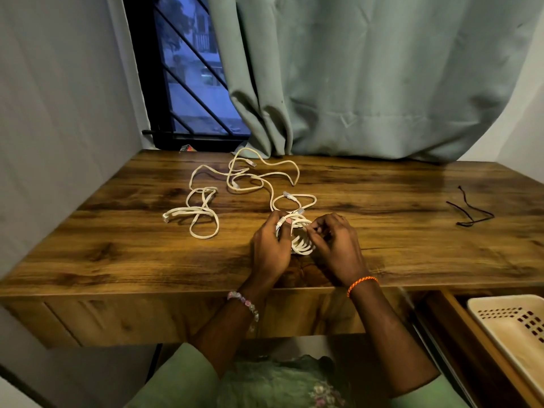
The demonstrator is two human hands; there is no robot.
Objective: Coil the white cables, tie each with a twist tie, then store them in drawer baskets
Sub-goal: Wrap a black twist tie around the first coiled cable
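A coiled white cable (300, 242) sits between my hands near the front middle of the wooden desk (397, 245). My left hand (270, 248) grips the coil's left side, and a plug end sticks out above its fingers. My right hand (335, 245) pinches the coil's right side with curled fingers. Whether a tie lies under those fingers is hidden. A loose white cable (259, 178) sprawls behind the coil. Another half-bundled white cable (200, 213) lies to the left. Black twist ties (471, 212) lie at the desk's far right.
An open drawer at the lower right holds a cream perforated basket (512, 325). A green curtain (368, 78) hangs onto the desk's back edge. A barred window (188, 72) stands behind the left rear, and grey walls close both sides.
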